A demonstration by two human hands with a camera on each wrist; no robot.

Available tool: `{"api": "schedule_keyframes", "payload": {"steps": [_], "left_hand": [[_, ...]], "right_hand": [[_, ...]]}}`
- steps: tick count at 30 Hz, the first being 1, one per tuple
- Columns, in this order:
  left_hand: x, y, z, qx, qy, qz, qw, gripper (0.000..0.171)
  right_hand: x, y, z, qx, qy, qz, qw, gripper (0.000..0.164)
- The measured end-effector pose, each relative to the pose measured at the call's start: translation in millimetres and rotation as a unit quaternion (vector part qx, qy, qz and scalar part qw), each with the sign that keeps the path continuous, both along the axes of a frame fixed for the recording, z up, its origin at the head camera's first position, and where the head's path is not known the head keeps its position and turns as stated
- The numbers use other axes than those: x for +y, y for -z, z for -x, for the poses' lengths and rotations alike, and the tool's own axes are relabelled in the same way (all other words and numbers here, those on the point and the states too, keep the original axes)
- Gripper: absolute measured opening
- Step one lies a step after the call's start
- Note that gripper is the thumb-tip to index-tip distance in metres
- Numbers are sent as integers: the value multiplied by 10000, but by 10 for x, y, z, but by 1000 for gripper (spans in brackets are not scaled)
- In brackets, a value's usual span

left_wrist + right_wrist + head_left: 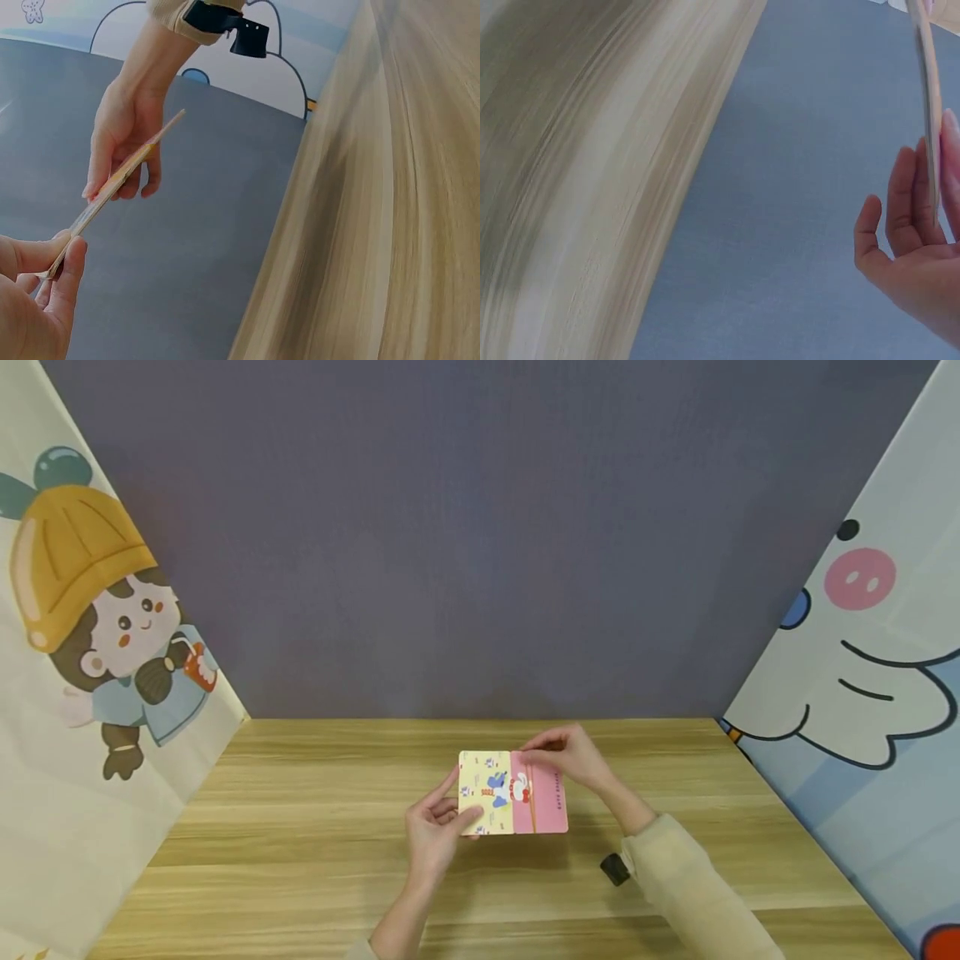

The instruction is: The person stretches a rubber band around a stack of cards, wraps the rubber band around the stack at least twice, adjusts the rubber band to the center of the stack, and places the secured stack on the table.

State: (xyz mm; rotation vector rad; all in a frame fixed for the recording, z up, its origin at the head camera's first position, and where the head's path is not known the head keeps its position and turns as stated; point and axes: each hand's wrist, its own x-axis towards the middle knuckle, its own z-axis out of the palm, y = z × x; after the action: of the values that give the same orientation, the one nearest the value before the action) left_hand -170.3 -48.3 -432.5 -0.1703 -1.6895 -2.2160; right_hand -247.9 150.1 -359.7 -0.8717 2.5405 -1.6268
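My left hand (433, 828) and right hand (573, 760) pinch the booklet (513, 797)!
One hard tug, and its left corner could slip free.

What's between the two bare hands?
The head view shows a thin yellow-and-pink rectangular booklet printed with cartoons, between the left hand and right hand.

Light is soft; a faint shadow (517, 857) lies on the table (300, 827) below the fingers (471, 817); the right wrist view looks hazy.
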Motion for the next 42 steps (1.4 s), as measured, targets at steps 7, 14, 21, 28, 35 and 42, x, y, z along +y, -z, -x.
{"api": "schedule_keyframes", "payload": {"steps": [7, 14, 21, 28, 35, 42], "left_hand": [[9, 137, 76, 420, 52, -69, 9991, 57], [6, -46, 5, -288, -65, -51, 9996, 60], [11, -57, 12, -333, -42, -55, 9994, 60], [39, -44, 11, -361, -10, 2, 9993, 59], [67, -33, 4, -381, -28, 56, 9993, 59], [59, -46, 5, -400, -27, 7, 9992, 60]], "right_hand": [[63, 208, 179, -31, 21, -15, 10000, 18], [189, 190, 212, 22, 202, -8, 9998, 17], [172, 98, 141, -141, 64, -148, 9998, 14], [35, -30, 8, -46, -99, -172, 9998, 11], [-35, 26, 38, 209, -114, -204, 9995, 11], [99, 199, 204, 50, -43, -94, 9999, 17]]}}
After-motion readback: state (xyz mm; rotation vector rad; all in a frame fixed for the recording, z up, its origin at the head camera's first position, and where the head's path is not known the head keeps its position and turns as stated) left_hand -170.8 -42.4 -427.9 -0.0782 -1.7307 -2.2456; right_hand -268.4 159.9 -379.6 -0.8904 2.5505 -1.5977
